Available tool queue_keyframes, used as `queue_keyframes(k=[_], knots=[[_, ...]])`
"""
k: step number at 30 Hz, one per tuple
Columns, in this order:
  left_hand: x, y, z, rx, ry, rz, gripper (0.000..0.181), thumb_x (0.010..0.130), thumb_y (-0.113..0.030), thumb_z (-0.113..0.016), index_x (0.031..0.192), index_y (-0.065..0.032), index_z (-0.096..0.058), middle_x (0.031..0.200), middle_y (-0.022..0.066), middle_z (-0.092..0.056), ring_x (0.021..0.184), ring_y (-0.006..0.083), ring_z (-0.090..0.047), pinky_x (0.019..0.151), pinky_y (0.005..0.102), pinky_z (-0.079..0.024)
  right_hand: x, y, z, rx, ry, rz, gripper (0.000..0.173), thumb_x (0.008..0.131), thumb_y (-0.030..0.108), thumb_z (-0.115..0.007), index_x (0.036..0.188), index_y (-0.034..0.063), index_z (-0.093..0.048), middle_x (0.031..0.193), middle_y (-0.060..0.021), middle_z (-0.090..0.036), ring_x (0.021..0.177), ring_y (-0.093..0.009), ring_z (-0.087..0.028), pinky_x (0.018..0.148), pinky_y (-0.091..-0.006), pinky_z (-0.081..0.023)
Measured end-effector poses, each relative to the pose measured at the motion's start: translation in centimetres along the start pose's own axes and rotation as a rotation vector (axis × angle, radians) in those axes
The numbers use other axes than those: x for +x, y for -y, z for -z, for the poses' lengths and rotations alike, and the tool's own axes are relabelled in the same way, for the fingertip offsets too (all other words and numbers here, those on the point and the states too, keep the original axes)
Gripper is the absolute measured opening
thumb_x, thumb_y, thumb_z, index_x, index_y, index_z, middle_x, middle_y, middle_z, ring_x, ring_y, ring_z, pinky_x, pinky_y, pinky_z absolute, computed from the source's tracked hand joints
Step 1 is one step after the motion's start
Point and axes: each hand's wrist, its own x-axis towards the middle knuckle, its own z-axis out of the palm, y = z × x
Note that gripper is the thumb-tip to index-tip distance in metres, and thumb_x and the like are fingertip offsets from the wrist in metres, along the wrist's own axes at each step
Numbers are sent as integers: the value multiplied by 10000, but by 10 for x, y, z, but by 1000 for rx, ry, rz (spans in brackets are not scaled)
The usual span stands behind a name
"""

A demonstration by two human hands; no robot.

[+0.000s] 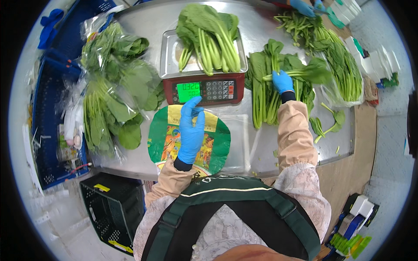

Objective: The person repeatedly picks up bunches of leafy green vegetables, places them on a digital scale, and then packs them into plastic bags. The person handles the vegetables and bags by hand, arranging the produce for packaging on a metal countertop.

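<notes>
My right hand [282, 82], in a blue glove, grips a stalk of leafy greens [313, 72] that points to the right. Beneath it lies a pile of similar greens [260, 94] with thick pale stems. My left hand [191, 132], also gloved in blue, holds nothing; its fingers are apart and partly curled above a green printed sheet [220, 148]. Just beyond its fingertips stands a red digital scale [238, 85] with a lit green display. A bunch of leafy greens [209, 42] rests on the scale's metal pan [168, 65], stems towards me.
Bagged greens [107, 98] cover the left of the metal table [143, 163]. Clear plastic bags [236, 140] lie beside the sheet. At the right are bundled greens [346, 75] and a loose sprig [333, 125]. Another person's gloved hands [303, 7] work at the far right. Crates [111, 202] stand left.
</notes>
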Motion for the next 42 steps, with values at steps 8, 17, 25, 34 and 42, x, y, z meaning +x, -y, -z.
queue_keyframes(k=[8,17,25,34,42], knots=[[-23,14,2,72,111,43,333,913,-26,-572,1242,-66,-594,1092,13,-564,870,97,-504,831,246,-441,-28,16,46,135,-3,-4,457,909,460,-500,1121,72,-617,979,-247,-668,931,-437,-631,809,-499,-491],[-56,55,-47,-190,489,291,312,922,-56,-566,1231,-25,-590,1153,66,-635,1060,151,-590,931,279,-467,-164,-31,109,95,83,65,454,951,342,-553,1353,131,-534,795,-236,-650,675,-363,-631,600,-446,-463],[-73,23,-162,-509,812,544,451,961,-171,-563,1370,-33,-433,1149,51,-593,1019,151,-585,856,286,-499,-278,40,115,811,-245,147,406,997,147,-474,1388,36,-477,1140,-168,-581,1027,-270,-567,959,-348,-427],[-105,-25,-170,-510,1002,421,370,932,-104,-620,1275,-26,-503,1159,59,-606,1042,159,-600,891,289,-507,-325,22,146,1074,-494,-50,273,1003,94,-468,1249,40,-574,908,-54,-570,761,-133,-520,714,-262,-445],[-81,-51,-241,-600,838,209,299,972,-117,-549,1247,-15,-492,1098,80,-591,1015,172,-602,883,313,-520,-287,-41,226,1229,-1207,-198,267,1049,234,-406,1121,31,-565,662,69,-357,585,-22,-334,501,-190,-257]])
